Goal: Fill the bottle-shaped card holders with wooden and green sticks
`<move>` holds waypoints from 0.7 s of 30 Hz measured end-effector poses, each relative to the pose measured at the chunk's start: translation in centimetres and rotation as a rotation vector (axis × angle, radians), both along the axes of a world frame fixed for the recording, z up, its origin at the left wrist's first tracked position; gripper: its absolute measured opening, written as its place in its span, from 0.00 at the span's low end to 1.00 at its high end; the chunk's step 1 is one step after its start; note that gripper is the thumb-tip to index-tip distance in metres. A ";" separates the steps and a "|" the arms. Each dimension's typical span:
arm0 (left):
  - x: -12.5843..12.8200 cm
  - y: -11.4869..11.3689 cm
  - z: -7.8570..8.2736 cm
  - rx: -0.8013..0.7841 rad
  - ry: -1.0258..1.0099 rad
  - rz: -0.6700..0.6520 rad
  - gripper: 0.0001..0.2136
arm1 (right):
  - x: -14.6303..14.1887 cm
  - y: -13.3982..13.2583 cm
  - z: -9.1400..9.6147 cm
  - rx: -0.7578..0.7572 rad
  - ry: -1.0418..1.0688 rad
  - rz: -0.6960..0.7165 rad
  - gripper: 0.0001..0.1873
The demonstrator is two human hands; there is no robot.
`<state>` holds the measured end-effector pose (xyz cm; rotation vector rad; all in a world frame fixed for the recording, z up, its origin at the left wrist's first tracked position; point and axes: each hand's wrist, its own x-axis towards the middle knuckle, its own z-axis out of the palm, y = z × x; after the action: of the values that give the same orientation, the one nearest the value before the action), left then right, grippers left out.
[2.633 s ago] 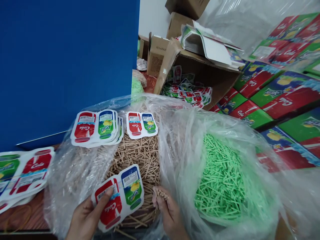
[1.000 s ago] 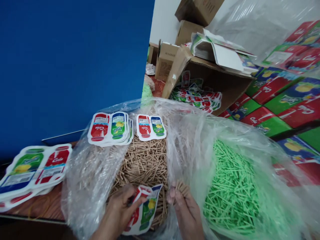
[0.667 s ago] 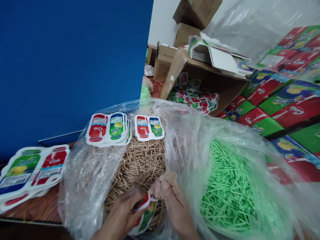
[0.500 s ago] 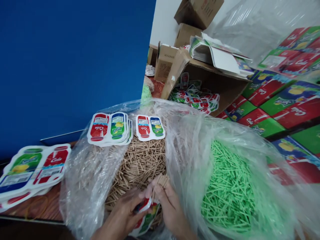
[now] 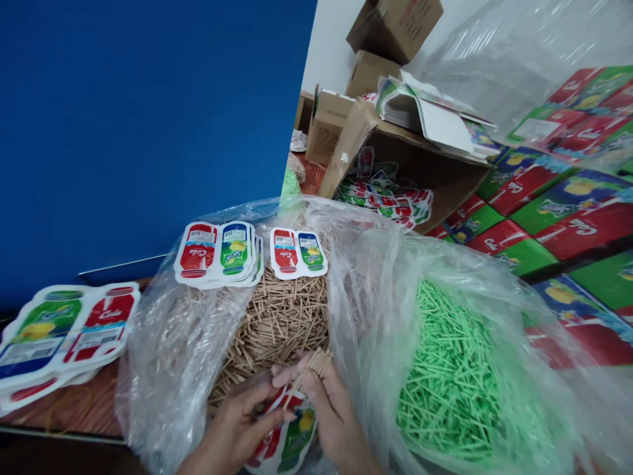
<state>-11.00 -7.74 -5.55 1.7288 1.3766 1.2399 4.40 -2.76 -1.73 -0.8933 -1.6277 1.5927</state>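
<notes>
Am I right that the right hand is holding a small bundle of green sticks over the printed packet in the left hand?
Not quite: in the head view, the sticks in the right hand are tan, not green. The left hand does hold the printed packet.

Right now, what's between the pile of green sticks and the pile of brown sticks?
In the head view, crinkled clear plastic bag walls stand between the green sticks and the brown sticks. Each pile sits in its own bag.

A small bundle of tan wooden sticks (image 5: 316, 365) is pinched upright at the mouth of a red-and-green printed pouch (image 5: 287, 441), which is held tilted above the heap of tan sticks (image 5: 277, 316).
</notes>
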 end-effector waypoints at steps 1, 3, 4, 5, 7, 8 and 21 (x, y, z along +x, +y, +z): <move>0.0 0.0 0.0 0.008 0.013 -0.007 0.11 | 0.0 0.0 0.2 0.003 -0.011 0.015 0.19; -0.1 -0.1 0.0 0.023 0.070 -0.032 0.12 | 0.1 0.1 0.3 -0.011 -0.004 0.060 0.19; -0.2 -0.1 0.0 0.027 0.111 -0.049 0.12 | 0.2 0.3 0.4 -0.026 0.009 0.096 0.18; -0.2 -0.1 -0.1 0.033 0.155 -0.071 0.13 | 0.3 0.6 0.4 -0.049 0.024 0.130 0.18; -0.4 0.0 -0.1 0.054 0.247 -0.129 0.15 | 0.5 1.0 0.4 -0.110 0.054 0.192 0.17; -0.4 0.1 -0.1 0.069 0.288 -0.159 0.17 | 0.6 1.2 0.4 -0.143 0.070 0.210 0.16; -0.7 -0.5 -1.2 -0.104 0.189 -0.160 0.11 | 0.2 0.6 -0.1 -0.077 0.025 0.217 0.17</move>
<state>-11.68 -8.28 -6.74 1.8804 1.3529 0.9221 4.63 -2.16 -1.84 -0.7526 -1.7028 1.8172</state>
